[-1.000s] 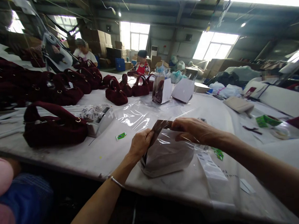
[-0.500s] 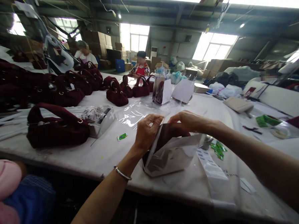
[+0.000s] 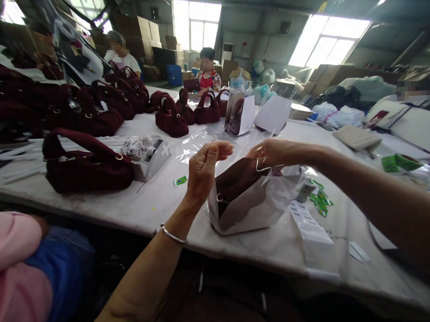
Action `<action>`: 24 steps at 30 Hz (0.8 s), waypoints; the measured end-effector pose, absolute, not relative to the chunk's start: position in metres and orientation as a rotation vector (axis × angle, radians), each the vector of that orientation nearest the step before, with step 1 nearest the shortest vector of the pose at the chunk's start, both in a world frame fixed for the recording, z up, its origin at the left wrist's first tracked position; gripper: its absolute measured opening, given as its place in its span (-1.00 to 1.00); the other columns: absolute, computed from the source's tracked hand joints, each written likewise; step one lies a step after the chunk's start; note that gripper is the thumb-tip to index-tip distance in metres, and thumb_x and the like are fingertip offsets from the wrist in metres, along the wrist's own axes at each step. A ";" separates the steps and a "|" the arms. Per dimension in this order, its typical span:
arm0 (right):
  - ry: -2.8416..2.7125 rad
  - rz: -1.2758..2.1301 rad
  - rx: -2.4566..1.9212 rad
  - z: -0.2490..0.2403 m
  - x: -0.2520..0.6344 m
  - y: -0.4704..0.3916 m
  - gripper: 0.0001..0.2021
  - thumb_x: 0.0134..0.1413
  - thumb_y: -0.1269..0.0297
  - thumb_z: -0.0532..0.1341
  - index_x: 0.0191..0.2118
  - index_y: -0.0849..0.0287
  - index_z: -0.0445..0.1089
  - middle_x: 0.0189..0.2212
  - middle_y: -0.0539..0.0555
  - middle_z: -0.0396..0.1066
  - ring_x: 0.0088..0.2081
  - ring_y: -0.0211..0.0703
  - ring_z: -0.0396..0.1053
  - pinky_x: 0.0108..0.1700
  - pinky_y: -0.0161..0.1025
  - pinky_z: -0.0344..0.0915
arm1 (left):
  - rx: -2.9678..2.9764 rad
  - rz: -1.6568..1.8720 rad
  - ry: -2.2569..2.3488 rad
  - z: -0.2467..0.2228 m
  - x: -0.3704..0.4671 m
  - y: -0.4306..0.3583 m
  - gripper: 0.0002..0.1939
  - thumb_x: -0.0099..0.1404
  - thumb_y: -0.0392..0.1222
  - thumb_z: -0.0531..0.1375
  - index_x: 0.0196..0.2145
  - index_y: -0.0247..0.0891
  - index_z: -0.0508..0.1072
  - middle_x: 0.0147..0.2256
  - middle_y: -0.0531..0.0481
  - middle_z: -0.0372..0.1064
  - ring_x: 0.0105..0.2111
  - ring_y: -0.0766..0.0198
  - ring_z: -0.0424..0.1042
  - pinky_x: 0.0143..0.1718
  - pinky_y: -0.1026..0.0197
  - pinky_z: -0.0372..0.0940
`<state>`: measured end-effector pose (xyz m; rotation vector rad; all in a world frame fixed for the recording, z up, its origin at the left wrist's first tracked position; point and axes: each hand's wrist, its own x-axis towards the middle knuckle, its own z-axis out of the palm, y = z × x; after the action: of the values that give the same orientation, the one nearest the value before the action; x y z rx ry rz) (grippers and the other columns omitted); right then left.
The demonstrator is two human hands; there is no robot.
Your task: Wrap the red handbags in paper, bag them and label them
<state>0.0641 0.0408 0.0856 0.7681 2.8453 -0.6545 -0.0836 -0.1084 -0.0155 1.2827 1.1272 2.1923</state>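
A dark red handbag (image 3: 238,184) sits inside a clear plastic bag (image 3: 274,191), with pale card-like sheeting along its near side, close to the table's front edge. At the bag's upper left, my left hand (image 3: 206,168) has its fingers bent and pressed together, seemingly on the thin film; the film between them is hard to see. Over the top opening, my right hand (image 3: 272,153) bends its fingers downward around the film, whose shiny folds cross the fingertips. Part of the handbag's handle is hidden behind that hand.
Another dark red handbag (image 3: 88,163) stands at left beside a small box of packets (image 3: 142,157). Green sachets (image 3: 321,198) and a label strip (image 3: 310,228) lie at right. A wrapped handbag (image 3: 236,116) stands farther back. Co-workers (image 3: 207,75) sit across the table.
My left hand has shifted up and away from the pale sheet's edge, and my right hand has moved slightly right. The bag's opening looks wider, showing more of the handbag. The camera has tilted down.
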 end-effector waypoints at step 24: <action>2.972 -2.063 1.330 0.016 0.198 0.061 -0.50 -0.16 0.08 0.51 -0.04 0.06 0.54 -0.26 0.05 0.54 -0.20 -0.12 0.47 -0.06 -0.14 0.39 | 1.342 2.145 1.711 -0.042 -0.089 -0.137 -0.79 0.33 -0.03 0.26 -0.16 -0.18 0.51 -0.19 0.02 0.51 -0.18 0.24 0.50 -0.08 0.20 0.39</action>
<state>0.1979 0.0610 0.0165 1.3297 2.9721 -2.0630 -0.0894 -0.1372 -0.0424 1.3418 1.7109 2.1448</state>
